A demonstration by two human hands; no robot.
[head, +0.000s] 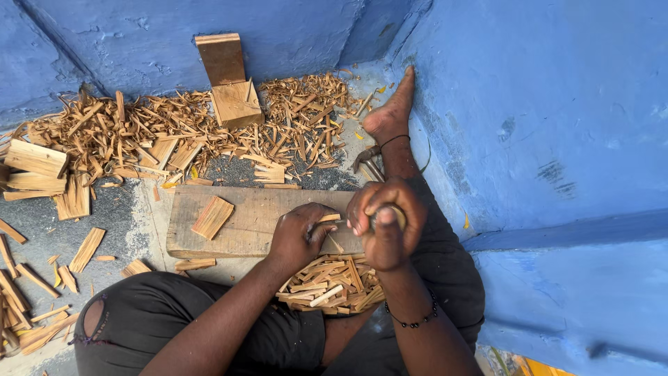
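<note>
Your left hand (pixel 300 233) rests on the near right part of the wooden board (pixel 243 223), fingers curled around a thin wooden stick (pixel 330 218) and pinning it there. Your right hand (pixel 387 221) sits just right of it, closed in a fist around a tool handle (pixel 397 214); the rest of the tool is hidden, so you cannot tell what kind it is. Just near of both hands, a pile of cut sticks (pixel 332 284) lies on your lap. 1 flat wood slice (pixel 212 216) lies on the left part of the board. Beyond the board, a broad spread of shavings (pixel 174 132) covers the floor, with a wooden block (pixel 235 103) against the blue wall (pixel 543 125). Your bare foot (pixel 394 111) stretches far along that wall.
</note>
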